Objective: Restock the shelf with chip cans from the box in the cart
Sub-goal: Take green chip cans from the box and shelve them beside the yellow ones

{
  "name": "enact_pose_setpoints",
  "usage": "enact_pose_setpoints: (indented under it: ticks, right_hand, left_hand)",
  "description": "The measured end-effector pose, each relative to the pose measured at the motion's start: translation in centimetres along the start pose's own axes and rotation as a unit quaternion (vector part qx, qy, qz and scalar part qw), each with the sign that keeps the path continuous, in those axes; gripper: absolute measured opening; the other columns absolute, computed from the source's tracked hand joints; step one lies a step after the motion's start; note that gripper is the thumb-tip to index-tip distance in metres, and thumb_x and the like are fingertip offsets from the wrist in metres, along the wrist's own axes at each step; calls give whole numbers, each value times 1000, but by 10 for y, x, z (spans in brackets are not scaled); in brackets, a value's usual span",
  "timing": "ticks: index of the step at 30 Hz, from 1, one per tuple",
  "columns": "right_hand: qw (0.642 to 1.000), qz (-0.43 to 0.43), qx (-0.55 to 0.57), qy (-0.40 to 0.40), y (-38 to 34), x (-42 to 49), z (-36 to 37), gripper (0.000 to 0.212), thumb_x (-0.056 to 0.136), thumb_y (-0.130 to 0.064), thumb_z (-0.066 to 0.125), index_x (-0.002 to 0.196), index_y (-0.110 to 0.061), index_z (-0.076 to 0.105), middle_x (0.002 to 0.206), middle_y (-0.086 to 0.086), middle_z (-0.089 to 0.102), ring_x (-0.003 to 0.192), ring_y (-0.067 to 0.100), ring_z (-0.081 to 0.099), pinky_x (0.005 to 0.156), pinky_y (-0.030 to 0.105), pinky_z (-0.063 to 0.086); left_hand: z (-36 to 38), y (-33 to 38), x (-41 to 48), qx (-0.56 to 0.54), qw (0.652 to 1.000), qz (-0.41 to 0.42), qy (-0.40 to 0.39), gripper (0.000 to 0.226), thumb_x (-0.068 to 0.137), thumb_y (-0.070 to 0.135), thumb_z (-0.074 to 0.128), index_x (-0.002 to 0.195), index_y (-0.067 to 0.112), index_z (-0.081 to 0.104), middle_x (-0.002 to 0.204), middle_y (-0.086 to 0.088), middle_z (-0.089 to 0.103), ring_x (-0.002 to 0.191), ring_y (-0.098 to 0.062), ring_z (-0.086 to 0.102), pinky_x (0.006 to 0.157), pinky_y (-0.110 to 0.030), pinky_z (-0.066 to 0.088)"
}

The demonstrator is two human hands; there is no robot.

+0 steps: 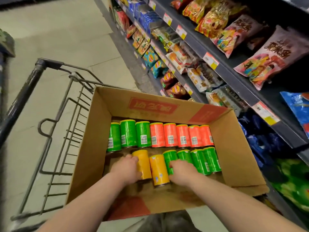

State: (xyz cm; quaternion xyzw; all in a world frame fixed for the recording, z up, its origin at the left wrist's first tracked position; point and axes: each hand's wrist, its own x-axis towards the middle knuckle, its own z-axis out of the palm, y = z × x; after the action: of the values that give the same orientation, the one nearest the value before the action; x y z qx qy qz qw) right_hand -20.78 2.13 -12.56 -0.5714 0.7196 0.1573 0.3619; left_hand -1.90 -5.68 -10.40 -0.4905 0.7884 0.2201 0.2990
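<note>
An open cardboard box (234,148) sits in the wire cart (55,131) and holds chip cans lying in two rows. The far row has green cans (127,135) on the left and several orange-red cans (182,136) on the right. The near row has two yellow cans and several green ones (207,160). My left hand (126,169) grips the left yellow can (142,160). My right hand (181,171) is curled over a green can (169,157), just right of the second yellow can (158,169). The shelf (234,72) runs along the right.
The shelving holds many snack bags on several levels, with price tags (210,60) along the rails. Blue bags (260,141) and green bags (294,185) fill the lowest level beside the box. The cart handle (21,97) lies to the left over a grey tiled floor (66,39).
</note>
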Motion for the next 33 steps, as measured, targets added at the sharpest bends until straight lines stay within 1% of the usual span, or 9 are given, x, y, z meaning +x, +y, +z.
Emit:
enact_pose_setpoints:
  ticks: [4, 8, 12, 15, 20, 23, 26, 30, 33]
  right_hand:
    - [999, -5, 23, -24, -5, 28, 7, 41, 87, -34, 55, 124, -16, 50, 127, 9, 53, 116, 30, 54, 89, 37, 46]
    - [997, -5, 54, -48, -6, 48, 15, 49, 85, -40, 58, 126, -14, 47, 128, 9, 51, 117, 30, 53, 91, 39, 48]
    - [994, 8, 82, -69, -4, 62, 22, 53, 85, -44, 58, 127, -16, 45, 127, 9, 52, 117, 30, 53, 91, 40, 47]
    - [992, 16, 97, -79, -7, 69, 27, 58, 85, -50, 57, 130, -16, 44, 129, 8, 52, 119, 29, 53, 93, 39, 46]
    - [992, 20, 104, -71, -9, 74, 30, 60, 87, -51, 55, 133, -14, 41, 129, 9, 51, 119, 29, 53, 91, 38, 45]
    - [991, 25, 117, -67, -8, 76, 30, 57, 87, -50, 56, 131, -15, 42, 127, 8, 53, 118, 29, 54, 90, 38, 47]
    - [989, 31, 131, -62, -8, 77, 32, 58, 86, -51, 56, 130, -16, 42, 127, 8, 53, 117, 30, 54, 91, 40, 48]
    - [986, 41, 147, -70, -13, 79, 34, 72, 83, -55, 60, 137, -15, 34, 134, 8, 47, 121, 29, 52, 90, 39, 47]
    - [983, 62, 162, -61, -20, 82, 32, 83, 76, -61, 64, 138, -16, 31, 136, 7, 45, 123, 27, 50, 89, 38, 46]
  left_hand:
    - [5, -7, 17, -64, 996, -44, -42, 60, 85, 46, 58, 135, 20, 40, 134, -7, 46, 121, -26, 49, 97, -37, 44]
    - [12, -7, 32, -140, 982, -110, -67, 59, 84, 44, 62, 134, 21, 41, 134, -7, 46, 118, -24, 51, 95, -34, 44]
    - [20, 1, 46, -268, 944, -183, -68, 64, 85, 42, 64, 138, 16, 39, 137, -10, 48, 124, -26, 49, 100, -33, 41]
    - [29, 9, 58, -330, 914, -227, -65, 67, 85, 44, 65, 137, 10, 40, 138, -12, 50, 124, -28, 50, 97, -31, 41]
    - [44, 19, 74, -356, 887, -288, -65, 81, 81, 57, 63, 140, 9, 36, 137, -13, 51, 124, -30, 51, 96, -33, 42]
    - [52, 23, 80, -377, 872, -309, -49, 83, 77, 58, 66, 138, 11, 36, 135, -13, 52, 120, -32, 53, 96, -35, 45]
    - [54, 22, 80, -389, 862, -323, -42, 80, 78, 53, 69, 136, 9, 37, 134, -15, 52, 120, -33, 53, 94, -36, 45]
    - [49, 10, 68, -403, 858, -319, -26, 71, 77, 46, 72, 129, 8, 44, 129, -15, 56, 116, -32, 55, 90, -34, 45]
    - [42, -5, 58, -420, 851, -315, -11, 74, 75, 45, 75, 132, 10, 44, 128, -14, 56, 115, -32, 55, 93, -34, 45]
